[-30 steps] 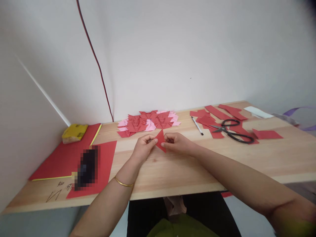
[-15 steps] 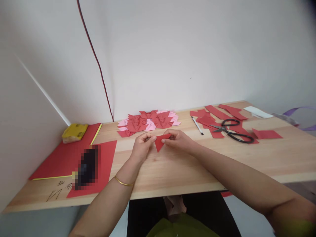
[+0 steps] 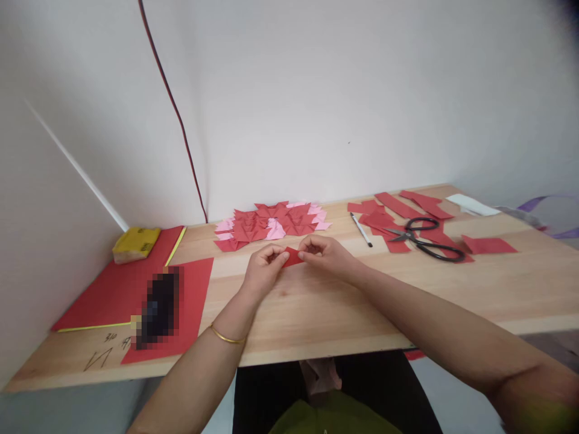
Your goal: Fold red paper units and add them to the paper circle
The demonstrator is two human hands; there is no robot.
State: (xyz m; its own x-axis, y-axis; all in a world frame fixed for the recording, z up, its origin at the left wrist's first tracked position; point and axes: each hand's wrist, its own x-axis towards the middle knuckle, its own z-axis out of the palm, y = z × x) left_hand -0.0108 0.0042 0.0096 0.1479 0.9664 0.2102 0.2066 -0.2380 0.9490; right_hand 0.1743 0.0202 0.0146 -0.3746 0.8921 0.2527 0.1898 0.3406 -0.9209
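Between both hands is a small folded piece of red paper (image 3: 294,257), held just above the wooden table. My left hand (image 3: 266,269) pinches its left end between thumb and fingers. At its right end my right hand (image 3: 326,255) grips it the same way, with the thumb in front. The fingertips partly cover the paper's ends. Behind the hands lies a pile of folded red and pink paper pieces (image 3: 271,224), spiky with pointed corners.
To the right lie black-handled scissors (image 3: 420,236) on red paper scraps (image 3: 392,205), beside a white pen (image 3: 360,229). Red sheets (image 3: 102,289) cover the left side, with a yellow packet (image 3: 136,244) and a pixelated dark object (image 3: 158,307) on them.
The red paper showed a triangle pointing down; now its lower point is folded up and it looks like a smaller, flatter shape. Both hands stay nearly in place.
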